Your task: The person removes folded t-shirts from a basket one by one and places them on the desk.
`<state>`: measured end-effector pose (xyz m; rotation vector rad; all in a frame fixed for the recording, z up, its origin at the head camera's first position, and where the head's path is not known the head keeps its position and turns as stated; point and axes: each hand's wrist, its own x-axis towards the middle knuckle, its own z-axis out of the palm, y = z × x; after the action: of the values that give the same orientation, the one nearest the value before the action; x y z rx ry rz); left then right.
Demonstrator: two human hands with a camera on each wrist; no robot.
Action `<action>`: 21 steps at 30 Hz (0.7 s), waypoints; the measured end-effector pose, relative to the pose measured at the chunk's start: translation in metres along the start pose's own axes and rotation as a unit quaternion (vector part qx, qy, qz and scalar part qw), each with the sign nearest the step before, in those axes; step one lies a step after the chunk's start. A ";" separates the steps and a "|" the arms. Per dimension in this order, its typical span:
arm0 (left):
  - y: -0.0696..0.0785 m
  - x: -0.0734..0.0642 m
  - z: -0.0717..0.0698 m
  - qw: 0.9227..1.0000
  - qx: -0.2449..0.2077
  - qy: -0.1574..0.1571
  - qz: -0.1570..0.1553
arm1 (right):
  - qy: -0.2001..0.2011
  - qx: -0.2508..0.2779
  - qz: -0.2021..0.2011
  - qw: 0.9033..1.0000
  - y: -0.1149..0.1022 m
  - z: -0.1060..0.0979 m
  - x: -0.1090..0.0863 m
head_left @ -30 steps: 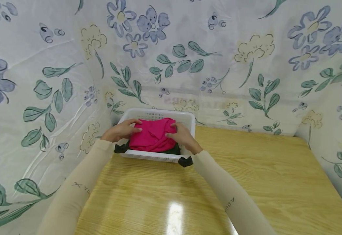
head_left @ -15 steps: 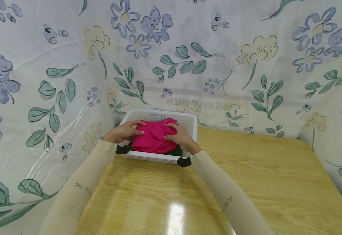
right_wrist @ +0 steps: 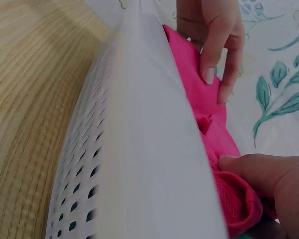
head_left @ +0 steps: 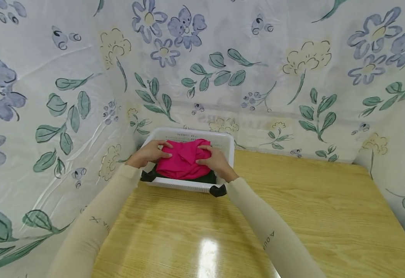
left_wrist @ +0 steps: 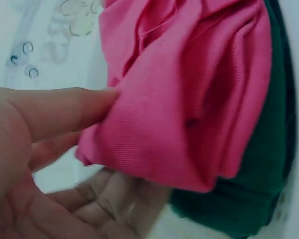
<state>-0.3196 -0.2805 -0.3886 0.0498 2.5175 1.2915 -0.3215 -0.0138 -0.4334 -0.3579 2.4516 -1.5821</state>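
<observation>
In the head view, a white basket [head_left: 183,184] stood left of centre, on the far left part of a wood-grained surface [head_left: 293,200]. A bundled pink cloth [head_left: 183,162] lay inside it, on top of a dark green cloth [head_left: 206,178] that showed along the front edge. Both hands grasped the pink cloth: the left hand [head_left: 150,151] at its left end, the right hand [head_left: 217,159] at its right end. In the left wrist view, the thumb pressed the cloth from above at centre left, with fingers beneath its lower edge. In the right wrist view, the right thumb pressed the cloth at lower right; the other fingers were mostly hidden. The basket's perforated side ran down the middle of that frame. Cream sleeves [head_left: 266,224] covered both arms, entering from the bottom of the head view. A white floral sheet [head_left: 202,102] filled the upper part behind the basket.
</observation>
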 end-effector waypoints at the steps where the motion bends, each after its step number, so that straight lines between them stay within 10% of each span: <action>1: 0.002 -0.001 0.000 1.000 0.015 0.000 -0.003 | 0.001 0.001 0.001 1.000 0.000 0.000 0.000; 14: 0.024 -0.011 -0.003 0.987 0.128 -0.083 -0.057 | 0.000 0.002 0.005 1.000 0.000 -0.002 0.000; 21: 0.024 -0.011 0.003 0.994 0.069 -0.077 -0.038 | 0.003 -0.001 0.002 1.000 0.000 0.001 -0.001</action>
<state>-0.3109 -0.2658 -0.3681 0.0808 2.4466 1.0425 -0.3199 -0.0143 -0.4337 -0.3494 2.4571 -1.5819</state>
